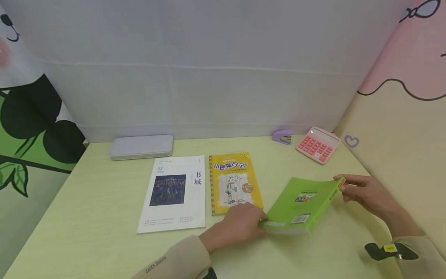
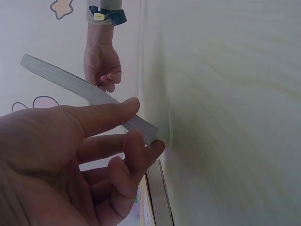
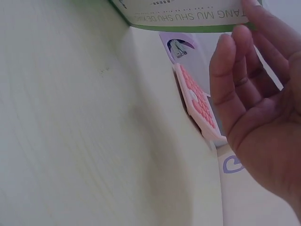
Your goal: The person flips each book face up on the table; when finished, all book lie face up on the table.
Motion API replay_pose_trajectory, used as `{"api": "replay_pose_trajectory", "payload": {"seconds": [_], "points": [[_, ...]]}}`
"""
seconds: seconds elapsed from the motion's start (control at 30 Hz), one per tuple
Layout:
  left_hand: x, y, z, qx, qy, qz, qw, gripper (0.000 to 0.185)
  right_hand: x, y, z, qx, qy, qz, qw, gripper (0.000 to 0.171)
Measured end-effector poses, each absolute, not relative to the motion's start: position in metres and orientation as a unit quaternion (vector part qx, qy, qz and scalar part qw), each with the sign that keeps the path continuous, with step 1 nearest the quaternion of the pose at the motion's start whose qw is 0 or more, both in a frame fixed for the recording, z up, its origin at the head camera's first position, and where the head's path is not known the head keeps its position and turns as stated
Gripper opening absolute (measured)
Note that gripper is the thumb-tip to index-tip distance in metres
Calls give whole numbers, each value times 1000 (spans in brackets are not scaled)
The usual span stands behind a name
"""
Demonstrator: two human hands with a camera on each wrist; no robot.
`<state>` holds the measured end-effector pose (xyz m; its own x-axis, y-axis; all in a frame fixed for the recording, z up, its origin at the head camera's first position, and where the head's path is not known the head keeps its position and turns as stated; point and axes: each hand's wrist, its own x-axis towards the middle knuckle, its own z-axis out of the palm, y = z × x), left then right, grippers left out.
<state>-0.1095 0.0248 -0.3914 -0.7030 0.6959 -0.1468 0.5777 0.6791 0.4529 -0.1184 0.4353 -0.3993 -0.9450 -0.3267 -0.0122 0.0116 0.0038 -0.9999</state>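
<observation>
A green paperback book [image 1: 299, 201] is lifted slightly off the pale green desk [image 1: 104, 217], held at two opposite corners. My left hand [image 1: 261, 223] pinches its near left corner. In the left wrist view the thumb lies on top and the fingers [image 2: 141, 141] sit under the curved page edge [image 2: 70, 80]. My right hand [image 1: 345, 186] grips the far right corner at the spine. In the right wrist view its fingertips [image 3: 240, 35] rest against the green spine [image 3: 188, 16]. The right hand [image 2: 106, 75], with a wrist strap, also shows in the left wrist view.
A yellow book [image 1: 233, 182] and a white magazine [image 1: 174, 193] lie flat left of the green book. At the back are a grey case [image 1: 141, 147], a purple stapler [image 1: 282, 136] and a pink calculator [image 1: 318, 144]. Partition walls close off the back and both sides.
</observation>
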Motion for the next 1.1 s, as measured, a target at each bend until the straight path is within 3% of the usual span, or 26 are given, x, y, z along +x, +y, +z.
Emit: {"api": "replay_pose_trajectory", "payload": {"seconds": [0.2, 0.53, 0.93, 1.1], "points": [[-113, 20, -391, 353, 894, 225, 162, 39, -117, 434, -394, -102, 726, -675, 90, 47], [-117, 14, -383, 313, 883, 285, 204, 33, -115, 426, -374, -79, 774, -625, 65, 35], [-117, 9, -373, 276, 883, 318, 206, 29, -119, 418, -363, -68, 727, -681, 50, 43], [-117, 6, -371, 269, 883, 330, 197, 19, -121, 416, -358, -63, 734, -675, 49, 41]]}}
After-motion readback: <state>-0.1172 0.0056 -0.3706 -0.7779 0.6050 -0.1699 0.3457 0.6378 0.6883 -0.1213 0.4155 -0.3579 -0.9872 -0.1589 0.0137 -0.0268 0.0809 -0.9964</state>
